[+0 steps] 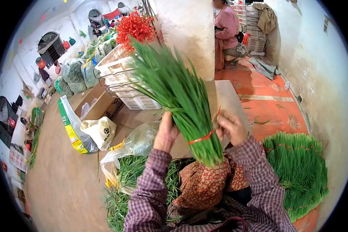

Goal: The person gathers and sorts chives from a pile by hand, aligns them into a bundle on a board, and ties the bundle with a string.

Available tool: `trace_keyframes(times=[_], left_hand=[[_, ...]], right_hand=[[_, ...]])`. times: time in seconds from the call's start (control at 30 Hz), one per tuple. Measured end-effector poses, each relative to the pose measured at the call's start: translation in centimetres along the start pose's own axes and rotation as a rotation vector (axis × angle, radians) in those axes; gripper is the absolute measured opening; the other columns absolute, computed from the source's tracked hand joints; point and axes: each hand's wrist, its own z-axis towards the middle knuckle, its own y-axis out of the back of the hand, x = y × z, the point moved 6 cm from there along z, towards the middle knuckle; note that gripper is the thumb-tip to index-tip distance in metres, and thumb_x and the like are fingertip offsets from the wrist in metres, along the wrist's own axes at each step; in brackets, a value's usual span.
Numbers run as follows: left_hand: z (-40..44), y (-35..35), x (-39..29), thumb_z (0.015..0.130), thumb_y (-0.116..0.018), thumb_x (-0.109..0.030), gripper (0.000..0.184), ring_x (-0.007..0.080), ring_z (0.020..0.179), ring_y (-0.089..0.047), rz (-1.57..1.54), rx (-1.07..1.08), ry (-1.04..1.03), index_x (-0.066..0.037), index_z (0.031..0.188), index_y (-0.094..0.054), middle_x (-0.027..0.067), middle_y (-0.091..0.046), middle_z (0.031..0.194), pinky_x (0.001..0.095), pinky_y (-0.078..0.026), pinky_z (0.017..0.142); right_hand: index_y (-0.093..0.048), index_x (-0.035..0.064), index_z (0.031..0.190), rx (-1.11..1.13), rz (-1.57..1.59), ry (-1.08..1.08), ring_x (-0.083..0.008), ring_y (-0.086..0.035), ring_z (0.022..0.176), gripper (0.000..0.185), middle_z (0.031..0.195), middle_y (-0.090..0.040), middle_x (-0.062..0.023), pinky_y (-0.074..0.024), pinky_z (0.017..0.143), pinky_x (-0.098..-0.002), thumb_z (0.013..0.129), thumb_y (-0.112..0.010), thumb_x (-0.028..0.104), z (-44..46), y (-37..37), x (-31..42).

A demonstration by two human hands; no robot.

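Note:
A thick bunch of green chives leans over my lap, its leaf tips blurred and pointing up and left. My left hand grips it from the left side, fingers partly hidden behind the leaves. Around the lower stems runs a red tie. At the right edge of the bunch, my right hand is closed in a pinch on the tie, whose loose end sticks up above the fingers. The cut stem ends hang over a patterned cloth on my lap.
Tied chive bundles are stacked at my right. Loose chives lie at my left beside a clear plastic bag. Ahead are white crates, red ties and a cardboard box. A person sits beyond the wall.

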Motion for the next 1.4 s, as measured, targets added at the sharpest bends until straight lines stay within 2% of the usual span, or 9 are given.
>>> trace_keyframes(times=[0.17,0.33,0.47,0.63,0.87,0.93,1.03,1.2,1.4], left_hand=[[4.1,-7.0,-5.7,0.087,-0.068,-0.028,0.049,0.0249,0.102,-0.063,0.84,0.213,-0.304,0.0,0.123,-0.052,0.0144,-0.06,0.119,0.041,-0.055,0.087],[2.2,-15.1,-7.1,0.061,-0.088,-0.021,0.1,0.0233,0.124,-0.047,0.835,0.387,-0.392,0.005,0.138,-0.031,0.016,-0.051,0.131,0.0354,-0.037,0.107],[5.1,-7.4,1.8,0.06,-0.091,-0.028,0.135,0.0265,0.14,-0.026,1.02,0.531,-0.423,-0.008,0.151,0.006,0.0183,-0.02,0.153,0.0407,-0.024,0.114],[4.6,1.7,1.3,0.051,-0.092,-0.04,0.146,0.0332,0.143,-0.02,0.823,0.33,-0.135,-0.017,0.15,0.013,0.0223,-0.011,0.155,0.0533,-0.019,0.115],[4.8,-2.6,6.3,0.05,-0.093,-0.042,0.145,0.0348,0.14,-0.025,1.268,0.524,-0.372,-0.005,0.15,0.006,0.0232,-0.024,0.151,0.0436,-0.023,0.116],[6.8,-2.0,8.1,0.048,-0.093,-0.043,0.146,0.0338,0.138,-0.029,1.103,0.504,-0.086,-0.004,0.15,0.005,0.0224,-0.025,0.15,0.0443,-0.022,0.116],[6.3,-3.6,5.4,0.051,-0.093,-0.04,0.131,0.0281,0.135,-0.032,1.042,0.343,-0.408,0.0,0.148,-0.015,0.0176,-0.027,0.149,0.0422,-0.029,0.114],[4.7,-8.7,0.0,0.057,-0.091,-0.035,0.101,0.027,0.117,-0.052,0.957,0.383,0.101,0.001,0.134,-0.036,0.0176,-0.052,0.128,0.0403,-0.041,0.104],[4.1,-2.1,6.5,0.067,-0.086,-0.028,0.104,0.0245,0.13,-0.041,0.998,0.485,-0.155,-0.004,0.146,-0.022,0.0144,-0.04,0.141,0.0381,-0.034,0.111]], right_hand=[[-0.062,0.0026,0.103,-0.288,0.239,-0.045,-0.0106,-0.058,0.051,0.023,0.075,-0.063,-0.0043,-0.0482,0.044,-0.0242,0.097,-0.054,0.023,5.1,4.3,-0.2],[-0.061,0.0026,0.103,-0.353,0.451,-0.042,-0.0111,-0.057,0.05,0.024,0.074,-0.063,-0.0044,-0.0481,0.044,-0.0247,0.097,-0.053,0.024,7.0,4.8,-0.3],[-0.061,0.0025,0.103,-0.361,0.464,-0.069,-0.0115,-0.057,0.05,0.024,0.074,-0.062,-0.0044,-0.048,0.044,-0.0251,0.097,-0.052,0.024,7.5,6.7,-5.9],[-0.061,0.0024,0.103,-0.376,0.538,-0.043,-0.012,-0.057,0.049,0.024,0.074,-0.062,-0.0044,-0.0478,0.043,-0.0255,0.098,-0.051,0.024,7.0,6.8,-4.1],[-0.06,0.0023,0.104,-0.388,0.578,-0.034,-0.0126,-0.056,0.049,0.025,0.073,-0.062,-0.0044,-0.0476,0.043,-0.0262,0.098,-0.05,0.025,7.5,7.4,-6.1],[-0.06,0.0023,0.104,-0.403,0.585,-0.05,-0.0128,-0.056,0.049,0.025,0.073,-0.062,-0.0045,-0.0476,0.043,-0.0264,0.098,-0.05,0.025,7.9,7.5,-7.1],[-0.06,0.0023,0.104,-0.447,0.665,-0.059,-0.0131,-0.056,0.049,0.026,0.073,-0.062,-0.0045,-0.0475,0.043,-0.0267,0.099,-0.049,0.025,7.7,7.1,-6.5],[-0.06,0.002,0.104,-0.589,0.806,-0.095,-0.014,-0.055,0.048,0.026,0.073,-0.061,-0.0047,-0.0467,0.042,-0.0276,0.099,-0.048,0.025,7.2,7.0,-3.1],[-0.057,0.0009,0.105,-0.354,0.465,-0.032,-0.0175,-0.052,0.045,0.026,0.078,-0.061,-0.0067,-0.0432,0.039,-0.03,0.1,-0.048,0.025,7.5,8.9,-12.1]])
